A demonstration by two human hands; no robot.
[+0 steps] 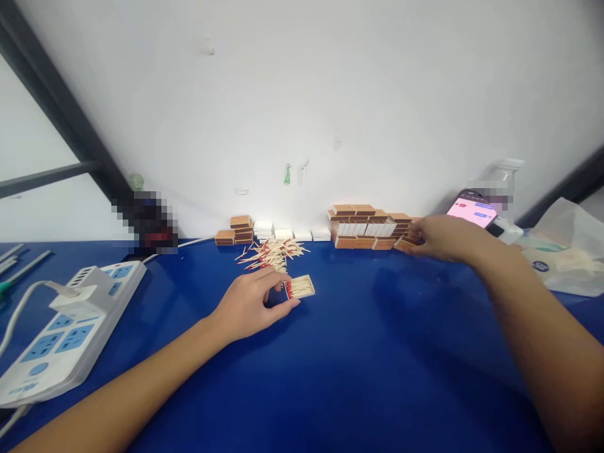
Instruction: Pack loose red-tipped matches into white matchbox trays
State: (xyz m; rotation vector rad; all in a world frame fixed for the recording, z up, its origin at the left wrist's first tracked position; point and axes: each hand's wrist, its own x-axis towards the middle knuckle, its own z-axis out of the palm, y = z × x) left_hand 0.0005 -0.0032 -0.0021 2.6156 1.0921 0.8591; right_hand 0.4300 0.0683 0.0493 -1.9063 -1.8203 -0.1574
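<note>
My left hand (257, 297) pinches the left end of a small white matchbox tray (302, 287) on the blue table. Matches with red heads fill that tray, lying side by side. Just behind it spreads a loose pile of matches (274, 251). Over at the right, my right hand (438, 238) has its fingers closed on a brown matchbox sleeve (406, 243) at the end of a stack of matchboxes (361, 241); the fingers partly cover the sleeve. White trays (284, 234) stand along the wall behind the pile.
A few brown matchboxes (241, 230) are stacked left of the white trays. The power strip (70, 336) with a plugged-in cable lies at the left. A lit phone (472, 211) leans near the wall, beside a plastic pack (561, 258) at the right.
</note>
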